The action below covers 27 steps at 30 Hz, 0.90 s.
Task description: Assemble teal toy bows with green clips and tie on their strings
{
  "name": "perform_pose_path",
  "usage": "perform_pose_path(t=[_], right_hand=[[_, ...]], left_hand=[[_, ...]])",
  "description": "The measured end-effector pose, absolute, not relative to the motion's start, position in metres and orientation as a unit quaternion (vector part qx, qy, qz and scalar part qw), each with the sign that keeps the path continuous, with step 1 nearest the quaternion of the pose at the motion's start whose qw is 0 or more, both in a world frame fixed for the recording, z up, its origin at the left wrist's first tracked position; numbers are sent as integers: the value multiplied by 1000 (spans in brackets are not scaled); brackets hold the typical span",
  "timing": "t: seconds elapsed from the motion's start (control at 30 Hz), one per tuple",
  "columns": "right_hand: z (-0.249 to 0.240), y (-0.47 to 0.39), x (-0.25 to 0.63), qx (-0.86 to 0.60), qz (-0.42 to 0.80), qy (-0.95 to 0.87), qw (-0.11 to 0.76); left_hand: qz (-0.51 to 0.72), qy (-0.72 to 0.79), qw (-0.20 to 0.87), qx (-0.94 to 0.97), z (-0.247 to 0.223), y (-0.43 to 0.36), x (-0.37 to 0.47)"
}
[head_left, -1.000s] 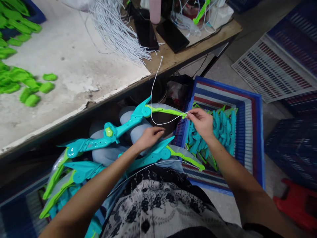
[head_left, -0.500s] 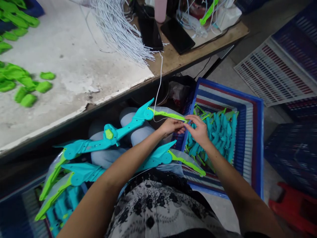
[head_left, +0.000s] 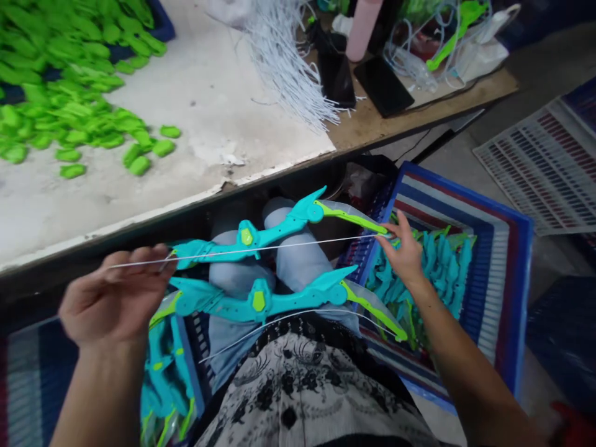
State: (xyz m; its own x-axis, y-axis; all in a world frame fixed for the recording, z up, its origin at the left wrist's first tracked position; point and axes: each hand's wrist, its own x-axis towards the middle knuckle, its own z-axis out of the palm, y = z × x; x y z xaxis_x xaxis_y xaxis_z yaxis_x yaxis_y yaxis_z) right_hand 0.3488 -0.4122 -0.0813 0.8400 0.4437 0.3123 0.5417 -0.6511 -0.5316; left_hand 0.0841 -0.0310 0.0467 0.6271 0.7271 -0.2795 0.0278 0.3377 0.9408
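Observation:
Across my knees lies a turquoise toy bow point(head_left: 277, 234) with lime-green, clear-backed limbs. My right hand point(head_left: 405, 251) pinches the tip of its right limb. A white string point(head_left: 307, 243) runs taut from that tip along the bow to my left hand point(head_left: 121, 297), whose fingers are closed on the string at the bow's left end. That hand hides the bow's left limb. Nearer my body rests a second toy bow point(head_left: 298, 295), its loose white cord point(head_left: 298, 315) trailing from the right tip over my lap.
A blue-rimmed crate point(head_left: 524, 298) at right holds several turquoise bows; more bows point(head_left: 162, 379) sit in a crate at lower left. The worktable point(head_left: 195, 124) carries green plastic parts point(head_left: 84, 112), a bundle of white strings point(head_left: 284, 68), two phones point(head_left: 384, 85) and a pink bottle point(head_left: 363, 28).
My left hand has moved from the bow's right tip to its far left, drawing the string straight. My right hand stays at the right tip. The view has turned left.

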Motion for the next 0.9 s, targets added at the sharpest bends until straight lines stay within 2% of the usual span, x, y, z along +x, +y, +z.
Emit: perform_pose_path(t=[0.07, 0.13, 0.2, 0.3, 0.4, 0.5, 0.57, 0.67, 0.77, 0.83, 0.9], right_hand=[[-82, -414, 349, -909, -76, -277, 302], [-83, -416, 351, -913, -79, -291, 273], [-81, -414, 355, -916, -96, -318, 225], [-69, -383, 354, -901, -151, -364, 183], [-51, -310, 323, -835, -155, -471, 237], [-45, -218, 270, -719, -59, -649, 241], [-52, -165, 239, -675, -9, -716, 178], [-66, -120, 221, -669, 21, -739, 75], [-70, -112, 235, -681, 6, -730, 53], [-66, -118, 251, -670, 8, -739, 68], [-59, -124, 267, -642, 51, -759, 93]], left_hand=[[319, 370, 690, 533, 54, -31, 63], [336, 396, 654, 550, 53, -39, 50], [298, 415, 661, 549, 46, -54, 46], [212, 362, 741, 524, 29, -86, 53], [141, 321, 799, 488, 12, -116, 66], [113, 294, 803, 506, -2, -130, 78], [140, 290, 732, 600, -14, -127, 81], [160, 332, 557, 744, -35, -113, 73], [99, 341, 494, 793, -50, -107, 56], [81, 321, 530, 781, -51, -110, 46], [102, 321, 630, 699, -42, -113, 43]])
